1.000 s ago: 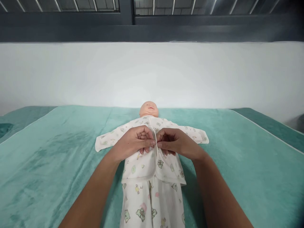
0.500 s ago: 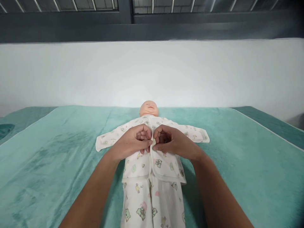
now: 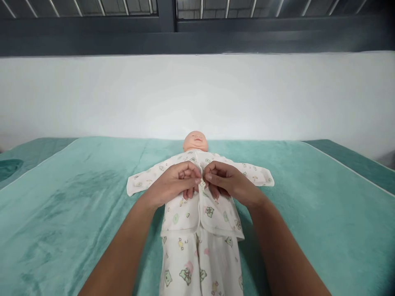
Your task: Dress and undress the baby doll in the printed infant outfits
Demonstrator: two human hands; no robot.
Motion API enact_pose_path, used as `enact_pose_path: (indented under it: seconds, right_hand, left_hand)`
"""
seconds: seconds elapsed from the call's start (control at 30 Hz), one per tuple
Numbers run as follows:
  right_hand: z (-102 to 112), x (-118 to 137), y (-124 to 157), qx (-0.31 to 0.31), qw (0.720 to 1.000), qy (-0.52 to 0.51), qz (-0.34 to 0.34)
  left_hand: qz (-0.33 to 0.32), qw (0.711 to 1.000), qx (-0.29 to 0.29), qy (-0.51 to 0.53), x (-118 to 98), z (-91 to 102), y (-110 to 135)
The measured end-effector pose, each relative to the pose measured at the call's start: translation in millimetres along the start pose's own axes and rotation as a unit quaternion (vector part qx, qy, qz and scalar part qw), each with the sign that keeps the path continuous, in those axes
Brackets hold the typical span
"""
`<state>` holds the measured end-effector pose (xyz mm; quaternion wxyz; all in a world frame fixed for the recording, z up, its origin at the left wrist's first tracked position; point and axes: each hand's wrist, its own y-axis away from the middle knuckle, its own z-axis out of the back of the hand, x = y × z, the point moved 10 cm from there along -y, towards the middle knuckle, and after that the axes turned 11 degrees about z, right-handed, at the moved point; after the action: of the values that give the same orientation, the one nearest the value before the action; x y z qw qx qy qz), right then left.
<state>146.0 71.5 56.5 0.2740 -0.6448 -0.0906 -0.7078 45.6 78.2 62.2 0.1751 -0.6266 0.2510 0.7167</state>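
Pinching the white shirt (image 3: pixel 182 220) beside its button (image 3: pixel 202 183), the left hand (image 3: pixel 175 184) and right hand (image 3: pixel 231 183) sit close together over the doll (image 3: pixel 195 141).

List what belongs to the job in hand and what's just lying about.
In the job:
- white animal-print cloth jacket, at the left hand and right hand
- pinkish, round-headed doll wearing it

Just around:
- white animal-print cloth trousers, untouched
- soft teal blanket
- dark grey window frame

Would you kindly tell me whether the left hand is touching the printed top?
Touching: the head view shows the left hand with its thumb tip against the printed top at its front edge.
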Motion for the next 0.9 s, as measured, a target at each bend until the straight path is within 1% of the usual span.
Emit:
enact_pose_path:
  seconds: [0.07,0.17,0.23,0.27,0.33,0.43,0.47,0.53,0.6,0.67,0.8,0.83,0.9]
  right_hand:
    - [8.4,-1.5,-1.5,-0.036,0.999,-0.001,0.012]
    - [31.6,3.0,-3.1,-0.152,0.987,0.021,0.050]
    - [40.5,9.4,0.6,-0.220,0.970,0.078,0.069]
    - [38.5,13.5,3.4,-0.231,0.963,0.120,0.074]
    - [22.2,21.7,12.3,-0.211,0.950,0.213,0.088]
    - [-13.8,29.0,42.2,-0.158,0.929,0.308,0.131]
    - [-23.0,29.0,56.0,-0.152,0.924,0.320,0.146]
    - [-35.5,25.9,83.0,-0.151,0.916,0.331,0.167]
    - [-41.3,21.3,102.0,-0.155,0.910,0.346,0.169]
    - [-42.7,20.1,109.9,-0.162,0.901,0.368,0.161]
    - [-44.6,30.4,102.5,-0.156,0.885,0.413,0.145]
    - [-44.5,32.9,99.7,-0.153,0.887,0.413,0.140]
    - [-41.5,34.5,96.3,-0.158,0.899,0.391,0.120]
  left_hand:
    - [0.008,1.000,-0.006,-0.012,1.3,3.0,0.7]
    - [0.026,0.998,-0.018,-0.051,1.8,7.4,1.5]
    - [0.028,0.996,-0.012,-0.087,-0.8,5.2,3.1]
    - [0.025,0.994,-0.011,-0.105,-2.6,3.1,4.8]
    - [0.005,0.990,-0.034,-0.139,-5.9,-0.1,11.7]
    - [-0.038,0.973,-0.118,-0.194,-3.5,-6.0,34.2]
    - [-0.056,0.964,-0.138,-0.220,-0.7,-11.9,44.4]
    - [-0.104,0.944,-0.154,-0.273,5.1,-30.0,66.2]
    - [-0.147,0.926,-0.168,-0.304,9.7,-45.4,86.8]
    - [-0.155,0.917,-0.191,-0.315,14.1,-52.6,100.3]
    - [-0.120,0.904,-0.225,-0.344,16.9,-56.2,106.0]
    - [-0.118,0.901,-0.234,-0.346,15.7,-56.0,106.2]
    - [-0.119,0.896,-0.256,-0.342,13.9,-54.8,106.9]
